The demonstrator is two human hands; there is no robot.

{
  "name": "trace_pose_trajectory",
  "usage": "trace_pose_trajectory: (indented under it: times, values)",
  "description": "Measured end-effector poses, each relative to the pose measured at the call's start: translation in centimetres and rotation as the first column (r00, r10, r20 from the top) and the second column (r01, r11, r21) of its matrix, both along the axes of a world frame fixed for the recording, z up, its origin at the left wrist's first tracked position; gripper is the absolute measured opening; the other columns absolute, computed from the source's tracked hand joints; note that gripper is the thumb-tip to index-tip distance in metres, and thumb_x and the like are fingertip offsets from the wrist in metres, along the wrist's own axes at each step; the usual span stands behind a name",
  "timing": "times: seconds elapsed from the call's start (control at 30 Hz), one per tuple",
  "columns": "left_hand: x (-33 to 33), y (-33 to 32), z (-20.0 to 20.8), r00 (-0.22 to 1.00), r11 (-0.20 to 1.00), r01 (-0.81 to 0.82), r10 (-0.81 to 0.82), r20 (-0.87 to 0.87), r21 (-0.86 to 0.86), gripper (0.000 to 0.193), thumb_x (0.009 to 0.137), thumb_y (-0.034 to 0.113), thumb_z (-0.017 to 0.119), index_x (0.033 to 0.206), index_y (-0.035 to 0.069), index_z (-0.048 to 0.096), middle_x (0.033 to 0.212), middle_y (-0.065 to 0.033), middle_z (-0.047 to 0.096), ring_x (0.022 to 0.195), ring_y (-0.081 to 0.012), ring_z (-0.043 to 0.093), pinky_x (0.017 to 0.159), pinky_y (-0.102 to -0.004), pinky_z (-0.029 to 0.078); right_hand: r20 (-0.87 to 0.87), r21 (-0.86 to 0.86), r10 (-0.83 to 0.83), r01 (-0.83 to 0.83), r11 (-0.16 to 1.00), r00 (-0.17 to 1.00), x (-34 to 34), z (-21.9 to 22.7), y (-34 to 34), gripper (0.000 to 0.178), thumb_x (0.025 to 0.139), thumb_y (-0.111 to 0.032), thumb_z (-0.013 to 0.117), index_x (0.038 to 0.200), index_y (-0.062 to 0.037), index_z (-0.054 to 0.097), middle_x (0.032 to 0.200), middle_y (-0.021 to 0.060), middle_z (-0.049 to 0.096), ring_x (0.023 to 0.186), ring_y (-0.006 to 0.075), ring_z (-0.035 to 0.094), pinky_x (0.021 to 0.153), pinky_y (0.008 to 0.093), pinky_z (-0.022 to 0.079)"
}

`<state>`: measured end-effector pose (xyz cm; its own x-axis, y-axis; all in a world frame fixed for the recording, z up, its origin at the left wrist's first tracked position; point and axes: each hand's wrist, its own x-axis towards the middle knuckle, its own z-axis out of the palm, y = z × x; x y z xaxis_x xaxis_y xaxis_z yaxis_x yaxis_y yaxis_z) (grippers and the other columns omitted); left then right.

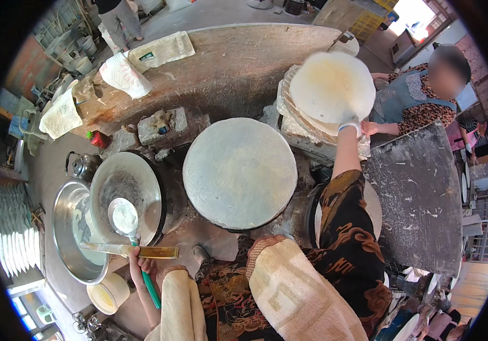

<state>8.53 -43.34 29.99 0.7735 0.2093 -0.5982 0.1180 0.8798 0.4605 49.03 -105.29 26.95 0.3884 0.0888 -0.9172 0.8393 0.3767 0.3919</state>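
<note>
thin round flatbread (329,82): out beyond the griddle to the right, over a woven tray (286,102); whether it lies flat on the tray or is partly lifted cannot be told.

right hand (350,122): gloved in white, arm stretched out, fingers at the sheet's near edge. pinching or only pressing: cannot tell. a co-worker's hand (371,128) is just beside it.

risks, as judged: sheet may tear or crease if drawn by that one edge, being thin; two people's hands so near could tug it opposite ways or bump. left side: the ladle could drip or knock the pan if it tips while attention is on the right.

appearance of sheet: pale cream, yellowish-tan toward the far middle, outline roughly circular, matte.

left hand (143,264): fingers closed round the green-handled ladle (124,217) and a flat wooden scraper (158,252), the two crossed. ladle bowl, whitish inside, is over the wide pan (102,170); the scraper's far end reaches over the steel basin (58,206).

between the hands: round griddle (238,173), surface pale and bare.
</note>
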Motion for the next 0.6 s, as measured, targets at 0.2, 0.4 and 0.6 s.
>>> trace_pose_trajectory:
  times: [0.2, 0.4, 0.6]
  values:
    - [2.7, -3.3, 2.2, 0.995, 0.997, -0.009, 0.016, -0.1, 0.077, 0.039, 0.091, 0.022, 0.048, 0.054, 0.017, 0.037, 0.041, 0.0066, 0.036, 0.03, -0.0059, 0.036, 0.028, -0.0185, 0.029, -0.732, -0.53, 0.424, -0.837, 0.137, 0.533, 1.2, -11.2, 2.1, 0.031, 0.079, -0.009, 0.063, 0.107, 0.0005, 0.055, 0.101, 0.013, 0.06, 0.075, 0.0246, 0.062, 0.058, 0.0332, 0.051]
    - [3.2, -2.8, 0.3, 0.994, 0.993, 0.11, -0.11, -0.009, 0.049, 0.04, 0.091, 0.023, 0.048, 0.053, 0.017, 0.037, 0.041, 0.0061, 0.035, 0.03, -0.0061, 0.035, 0.028, -0.0185, 0.028, -0.735, -0.533, 0.602, -0.815, -0.229, 0.312, 3.8, -17.8, -1.0, 0.042, 0.083, -0.026, 0.061, 0.115, -0.0007, 0.049, 0.107, 0.0103, 0.055, 0.092, 0.0221, 0.054, 0.063, 0.0355, 0.05]
    - [1.5, -1.7, -0.7, 0.992, 0.994, 0.105, -0.104, -0.071, 0.009, 0.038, 0.09, 0.022, 0.05, 0.055, 0.016, 0.035, 0.043, 0.0062, 0.033, 0.034, -0.0068, 0.033, 0.032, -0.0208, 0.027, -0.713, -0.652, 0.662, -0.565, -0.506, 0.23, 0.7, -14.9, 5.2, 0.042, 0.09, -0.029, 0.05, 0.125, -0.0043, 0.045, 0.116, 0.0113, 0.052, 0.101, 0.0267, 0.051, 0.083, 0.0438, 0.047]
